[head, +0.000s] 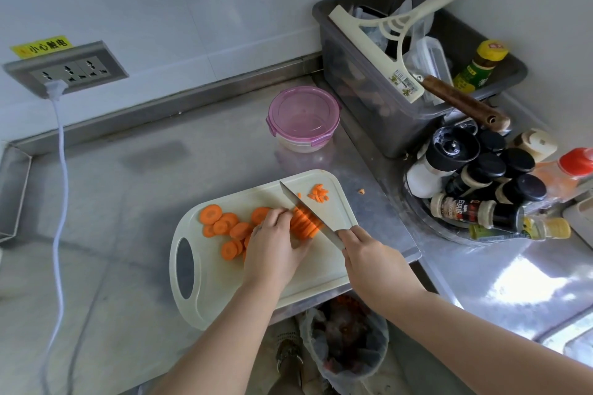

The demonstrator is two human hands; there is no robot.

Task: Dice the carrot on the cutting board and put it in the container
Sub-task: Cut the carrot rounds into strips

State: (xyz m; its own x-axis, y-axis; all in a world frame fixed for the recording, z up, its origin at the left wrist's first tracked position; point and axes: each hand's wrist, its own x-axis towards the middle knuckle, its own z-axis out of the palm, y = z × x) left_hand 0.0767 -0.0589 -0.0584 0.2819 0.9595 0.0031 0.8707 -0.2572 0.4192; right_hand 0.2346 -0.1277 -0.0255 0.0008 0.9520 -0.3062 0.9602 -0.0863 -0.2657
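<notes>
A white cutting board (321, 279) lies on the steel counter near its front edge. Several round carrot slices (221, 223) are spread over its left half. My left hand (276, 247) presses down with curled fingers on a stack of carrot slices (305, 225). My right hand (369, 255) grips the handle of a knife (301, 207), whose blade lies across the stack. A small pile of diced carrot (318, 193) sits at the board's far right corner. The round container (303, 119) with a pink lid stands behind the board, lid on.
One carrot bit (361, 191) lies on the counter right of the board. A grey bin (401, 80) with utensils, and a cluster of spice jars (481, 183), crowd the right side. A wall socket (67, 70) with a white cable is at left. A bin (346, 340) stands below the counter edge.
</notes>
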